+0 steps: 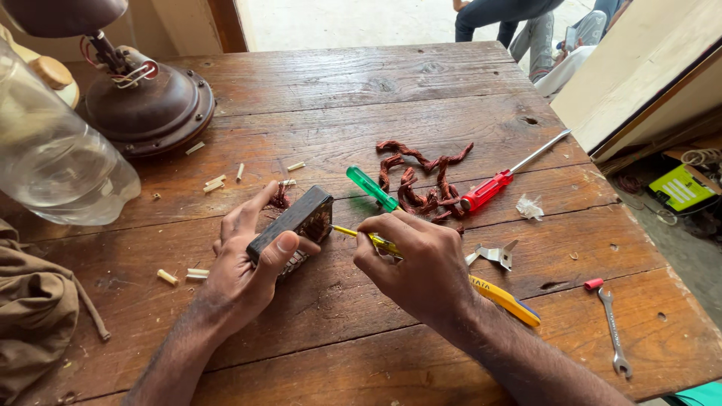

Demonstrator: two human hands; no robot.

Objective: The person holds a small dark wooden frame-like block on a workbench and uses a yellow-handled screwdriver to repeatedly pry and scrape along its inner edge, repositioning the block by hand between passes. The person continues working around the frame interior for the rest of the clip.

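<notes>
Clamped between my left hand's [244,259] thumb and fingers, the dark wound block [293,225] sits tilted just above the wooden table [338,331], while my right hand [414,263] is closed around the yellow screwdriver [481,289], its tip at the block's end face. To my mind, the tip should work in shallow, angled away from my left fingers, with the block braced hard so a slip runs toward the pulled copper wire [421,180], not my palm.

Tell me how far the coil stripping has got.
Done: a tangle of copper wire lies pulled out on the table. In hand: the left hand grips the dark block while the right hand pokes a yellow tool into its end. Left: some copper shows at the block's end.
</notes>
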